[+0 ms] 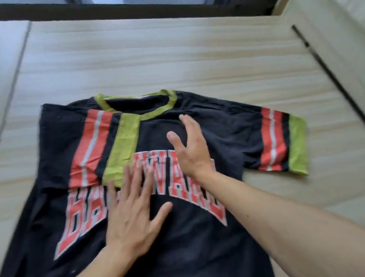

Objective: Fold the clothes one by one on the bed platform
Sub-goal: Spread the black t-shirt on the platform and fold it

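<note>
**K:** Ok, hand poses?

**M:** Left hand (131,214) lies flat, palm down, on the black T-shirt (190,251), centre of the frame. Fingers spread and pointing toward the top of the frame, thumb out to the right. It covers the middle of the red lettering (79,218). Not gripping anything.

**K:** Right?

**M:** Right hand (191,146) is just above and right of it, over the chest below the lime collar (151,114). Fingers straight and together, hand turned on edge, thumb toward the left. Also loose, nothing held. Can't tell if it touches the cloth. Forearm runs down to the lower right corner.

**K:** Shirt position?

**M:** Front up on the pale wood bed platform (167,55), collar toward the top. Left-side sleeve (100,147) is folded in over the chest; the other sleeve (277,141) lies spread out at right. Hem runs off the bottom edge.
</note>
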Action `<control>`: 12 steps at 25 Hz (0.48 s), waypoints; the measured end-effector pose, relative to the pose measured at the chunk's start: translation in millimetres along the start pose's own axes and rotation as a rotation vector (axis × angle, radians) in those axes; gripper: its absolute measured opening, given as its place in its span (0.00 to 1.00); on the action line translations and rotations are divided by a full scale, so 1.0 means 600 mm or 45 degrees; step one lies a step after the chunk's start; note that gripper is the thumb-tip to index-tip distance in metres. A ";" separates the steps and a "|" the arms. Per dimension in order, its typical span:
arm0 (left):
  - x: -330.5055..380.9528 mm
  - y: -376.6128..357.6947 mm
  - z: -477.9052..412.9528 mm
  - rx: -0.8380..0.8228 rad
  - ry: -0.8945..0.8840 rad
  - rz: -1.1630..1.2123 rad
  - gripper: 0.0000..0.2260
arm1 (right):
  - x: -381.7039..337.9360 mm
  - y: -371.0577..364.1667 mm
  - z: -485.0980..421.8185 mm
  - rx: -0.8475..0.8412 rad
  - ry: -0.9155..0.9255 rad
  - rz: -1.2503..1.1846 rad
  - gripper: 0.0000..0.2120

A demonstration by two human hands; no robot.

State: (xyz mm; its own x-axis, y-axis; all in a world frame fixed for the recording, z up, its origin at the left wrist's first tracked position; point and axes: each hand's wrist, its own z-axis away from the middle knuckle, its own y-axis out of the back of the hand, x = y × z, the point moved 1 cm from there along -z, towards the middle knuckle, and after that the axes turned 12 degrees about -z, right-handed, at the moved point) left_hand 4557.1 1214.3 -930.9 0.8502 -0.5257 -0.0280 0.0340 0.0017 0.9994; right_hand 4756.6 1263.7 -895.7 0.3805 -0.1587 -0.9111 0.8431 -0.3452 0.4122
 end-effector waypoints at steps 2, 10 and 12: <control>0.018 -0.015 0.009 -0.056 0.058 -0.089 0.40 | 0.024 0.111 0.003 0.392 0.111 0.187 0.33; 0.024 -0.006 0.003 -0.093 0.098 -0.154 0.41 | 0.170 0.341 0.020 0.696 -0.967 0.656 0.36; 0.025 -0.002 0.002 -0.114 0.101 -0.168 0.40 | 0.129 0.326 -0.002 0.675 -0.773 0.591 0.22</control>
State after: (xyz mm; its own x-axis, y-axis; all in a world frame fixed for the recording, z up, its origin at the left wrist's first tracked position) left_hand 4569.3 1205.3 -932.6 0.8738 -0.4579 -0.1640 0.1919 0.0148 0.9813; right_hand 4951.3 1185.3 -885.5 0.2459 -0.7921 -0.5586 0.3157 -0.4794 0.8188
